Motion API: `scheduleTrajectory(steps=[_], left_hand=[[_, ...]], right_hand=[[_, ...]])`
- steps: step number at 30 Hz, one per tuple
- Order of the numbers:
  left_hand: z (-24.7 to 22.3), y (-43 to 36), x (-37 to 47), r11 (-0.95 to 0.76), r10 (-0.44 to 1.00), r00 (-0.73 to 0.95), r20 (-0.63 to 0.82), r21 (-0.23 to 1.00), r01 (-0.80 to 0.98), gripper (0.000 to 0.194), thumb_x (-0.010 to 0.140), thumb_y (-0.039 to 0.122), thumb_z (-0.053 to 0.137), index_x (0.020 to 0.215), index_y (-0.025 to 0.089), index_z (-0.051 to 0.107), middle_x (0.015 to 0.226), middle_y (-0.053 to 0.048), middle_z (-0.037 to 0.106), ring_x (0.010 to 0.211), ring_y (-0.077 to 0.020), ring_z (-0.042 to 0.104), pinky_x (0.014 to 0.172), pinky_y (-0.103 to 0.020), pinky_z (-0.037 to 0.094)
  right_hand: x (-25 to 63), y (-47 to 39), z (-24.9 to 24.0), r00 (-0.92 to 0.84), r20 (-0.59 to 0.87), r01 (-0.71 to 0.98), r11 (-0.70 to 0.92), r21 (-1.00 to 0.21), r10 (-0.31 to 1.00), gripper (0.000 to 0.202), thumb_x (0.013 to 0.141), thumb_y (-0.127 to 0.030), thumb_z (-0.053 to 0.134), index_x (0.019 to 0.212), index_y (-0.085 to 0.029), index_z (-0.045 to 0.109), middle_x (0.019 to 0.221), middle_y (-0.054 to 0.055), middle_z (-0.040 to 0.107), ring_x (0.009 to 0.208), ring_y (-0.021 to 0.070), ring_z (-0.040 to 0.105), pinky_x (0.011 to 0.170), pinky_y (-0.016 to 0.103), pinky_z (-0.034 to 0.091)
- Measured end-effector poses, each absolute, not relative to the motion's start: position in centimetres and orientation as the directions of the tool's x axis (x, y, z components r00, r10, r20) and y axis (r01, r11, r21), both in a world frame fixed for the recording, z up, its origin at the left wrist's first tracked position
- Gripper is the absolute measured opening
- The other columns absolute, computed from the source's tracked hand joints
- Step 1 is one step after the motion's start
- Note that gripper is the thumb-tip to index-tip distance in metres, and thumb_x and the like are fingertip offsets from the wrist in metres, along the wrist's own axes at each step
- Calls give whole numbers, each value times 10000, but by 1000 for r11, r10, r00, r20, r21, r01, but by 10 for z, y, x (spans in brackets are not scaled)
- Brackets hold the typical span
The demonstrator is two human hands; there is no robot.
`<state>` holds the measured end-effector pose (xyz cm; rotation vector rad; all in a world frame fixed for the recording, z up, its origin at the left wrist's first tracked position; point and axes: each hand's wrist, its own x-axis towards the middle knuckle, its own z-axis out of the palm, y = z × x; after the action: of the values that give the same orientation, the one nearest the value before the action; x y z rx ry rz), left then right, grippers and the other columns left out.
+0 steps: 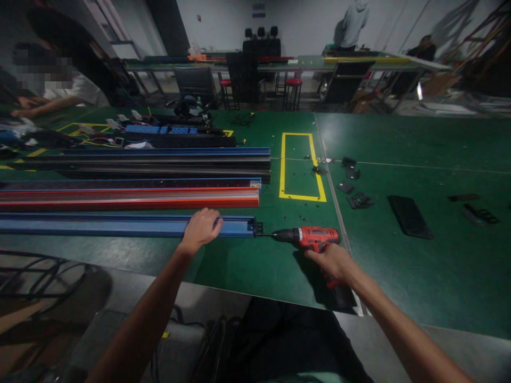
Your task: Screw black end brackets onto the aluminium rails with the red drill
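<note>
My right hand (333, 261) is wrapped round the handle of a red and black cordless drill (319, 235), which lies level and points left. The drill's long bit meets, or nearly meets, a small black end piece (258, 229) at the right end of a blue metal profile (131, 224). Over that profile, a short way from its end, my left hand (203, 227) grips it from above, fingers across the far edge and thumb to the right. Whether the bit sits in a screw is too small to make out.
Beyond lie a red profile (191, 198) and several dark ones (179, 169) on the green table (419, 276). Small screws (302, 218) are scattered near a yellow taped rectangle (282, 170). Black plates (359, 200) and a black phone-like slab (409, 215) lie right. A co-worker's arms (48, 106) rest far left.
</note>
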<state>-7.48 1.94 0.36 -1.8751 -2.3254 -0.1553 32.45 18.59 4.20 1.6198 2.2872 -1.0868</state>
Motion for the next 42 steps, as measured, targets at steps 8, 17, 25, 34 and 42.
scheduleTrajectory(steps=[8, 17, 25, 34, 42], left_hand=[[3, 19, -75, 212, 961, -205, 188, -16, 977, 338, 1026, 370, 408, 988, 184, 688, 946, -139, 718, 955, -322, 632, 858, -443, 495], [2, 19, -75, 218, 961, -210, 181, -21, 976, 337, 1026, 369, 413, 988, 183, 692, 957, -143, 727, 958, -320, 641, 861, -439, 499], [3, 20, -75, 227, 960, -221, 171, -17, 974, 336, 1024, 384, 418, 986, 195, 693, 951, -139, 723, 954, -317, 640, 865, -434, 500], [3, 20, -75, 232, 959, -227, 167, -12, 973, 337, 1024, 379, 405, 989, 196, 686, 976, -142, 727, 967, -318, 634, 874, -438, 495], [6, 20, -73, 225, 960, -219, 175, -17, 974, 317, 1019, 370, 413, 954, 208, 678, 939, -137, 722, 945, -315, 630, 845, -436, 497]], right_hand=[[324, 186, 42, -409, -490, 869, 165, -466, 770, 328, 892, -503, 646, 717, -226, 633, 674, 51, 666, 593, 184, 582, 593, 331, 435], [326, 188, 39, -426, -486, 855, 165, -491, 763, 348, 846, -525, 611, 683, -219, 643, 648, 59, 669, 584, 199, 601, 565, 328, 423], [323, 183, 46, -390, -508, 860, 106, -499, 768, 304, 860, -500, 660, 749, -217, 671, 659, 50, 676, 557, 176, 579, 546, 309, 436], [323, 184, 48, -414, -474, 871, 186, -454, 777, 407, 867, -621, 663, 788, -224, 712, 687, 61, 690, 643, 219, 636, 607, 331, 449], [325, 187, 39, -406, -490, 863, 148, -482, 771, 324, 846, -512, 652, 729, -210, 675, 703, 74, 711, 616, 209, 628, 586, 330, 448]])
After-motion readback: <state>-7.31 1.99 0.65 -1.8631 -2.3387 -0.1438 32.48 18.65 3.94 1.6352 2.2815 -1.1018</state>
